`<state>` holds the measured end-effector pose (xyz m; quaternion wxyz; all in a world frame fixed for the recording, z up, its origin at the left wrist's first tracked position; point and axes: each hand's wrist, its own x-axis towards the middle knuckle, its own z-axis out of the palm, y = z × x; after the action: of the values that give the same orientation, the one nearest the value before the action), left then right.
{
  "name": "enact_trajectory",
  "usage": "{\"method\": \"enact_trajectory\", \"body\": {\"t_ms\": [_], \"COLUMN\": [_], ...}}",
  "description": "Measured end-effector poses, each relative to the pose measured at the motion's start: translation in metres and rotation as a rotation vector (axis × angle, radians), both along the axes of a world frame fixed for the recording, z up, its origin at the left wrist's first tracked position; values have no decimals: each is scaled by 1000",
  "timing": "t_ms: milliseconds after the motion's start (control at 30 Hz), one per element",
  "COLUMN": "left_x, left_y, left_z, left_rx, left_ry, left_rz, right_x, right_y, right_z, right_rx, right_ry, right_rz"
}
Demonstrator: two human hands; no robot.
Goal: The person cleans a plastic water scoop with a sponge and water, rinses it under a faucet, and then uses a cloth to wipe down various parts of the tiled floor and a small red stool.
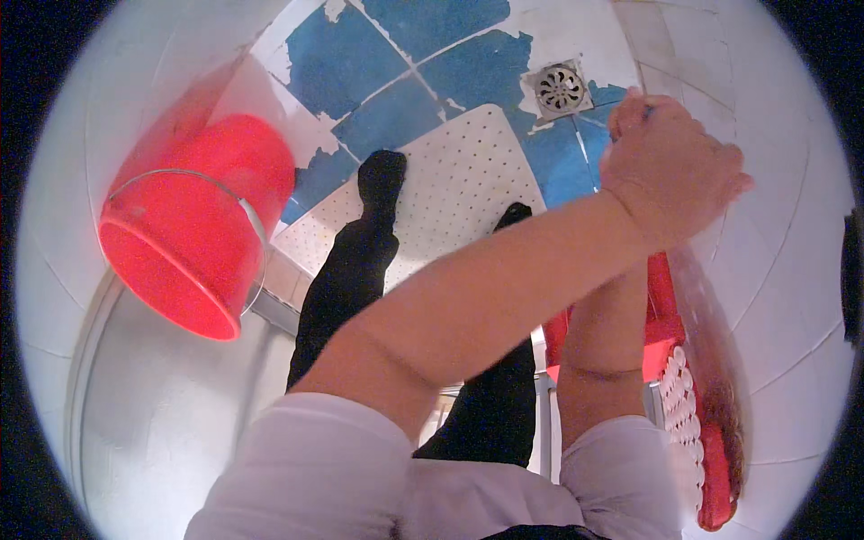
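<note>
My left arm stretches across my body to the right, where my left hand [665, 158] is bent into a loose fist near the pale wall. Whether it holds anything, I cannot tell. My right forearm [601, 344] rises from below and passes behind the left wrist. The right hand is mostly or wholly hidden behind the left, so its grip does not show. Past the hands, a round metal floor drain [559, 89] sits in the floor. Under my black-clad feet lies a white perforated mat [466, 162].
A red plastic bucket [236, 162] with a wire handle [253, 216] stands at left against the wall. At right are a red plastic object [665, 341], partly hidden by my arm, and a pale mat of round shapes [682, 412]. Blue floor coating [344, 61] is peeling.
</note>
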<state>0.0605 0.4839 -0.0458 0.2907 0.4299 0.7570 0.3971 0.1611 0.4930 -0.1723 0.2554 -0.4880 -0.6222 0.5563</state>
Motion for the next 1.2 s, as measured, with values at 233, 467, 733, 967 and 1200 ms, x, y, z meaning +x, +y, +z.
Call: {"method": "enact_trajectory", "body": {"t_ms": [233,467,733,967,1200], "left_x": [-25,10,0,1,-9], "left_y": [-115,-195,-197,-195,-191], "left_z": [-62,54,19,6,6], "left_rx": [-250,-493,-648,-517,-454], "left_ry": [-480,-1103,-926,-848,-717], "left_rz": [407,379,266,280,207], "right_x": [-13,146,29,-62,35], "right_y": [-51,-117,-142,-87,-42], "right_z": [35,-44,-154,-144,-117], "right_rx": [284,-333,-598,-268,-484], "right_ry": [-173,-608,-1248,-312,-574], "right_rz": [511,-278,-756,-652,-1204]}}
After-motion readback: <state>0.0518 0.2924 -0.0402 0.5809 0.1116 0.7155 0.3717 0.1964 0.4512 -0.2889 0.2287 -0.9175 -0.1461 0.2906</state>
